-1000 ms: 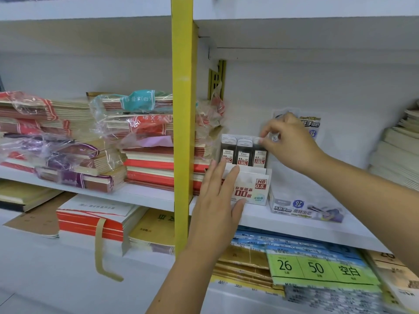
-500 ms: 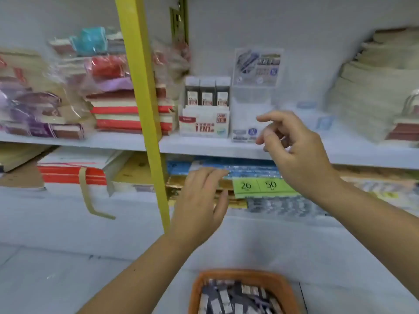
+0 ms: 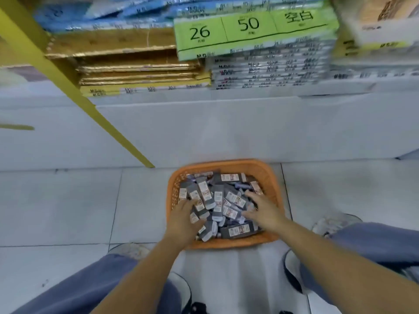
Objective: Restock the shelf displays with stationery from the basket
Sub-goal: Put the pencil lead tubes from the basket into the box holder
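An orange plastic basket (image 3: 269,175) stands on the tiled floor between my feet. It is heaped with several small dark grey pencil-lead packs (image 3: 229,177) bearing white and red labels. My left hand (image 3: 182,222) lies on the left side of the heap, fingers stretched forward onto the packs. My right hand (image 3: 264,211) rests on the right side with its fingers spread over the packs. Neither hand plainly grips a pack. The shelf display with the lead boxes is out of view.
A yellow upright post (image 3: 68,73) slants down to the floor at the left. The bottom shelf holds gold card stacks (image 3: 136,69), a green-labelled paper pack (image 3: 249,30) and grey packs (image 3: 267,71). A white shelf base (image 3: 204,128) stands behind the basket. My knees and shoes flank it.
My view dropped from the shelf display to the floor. Both hands came down from the shelf and now rest on the lead packs in the basket.
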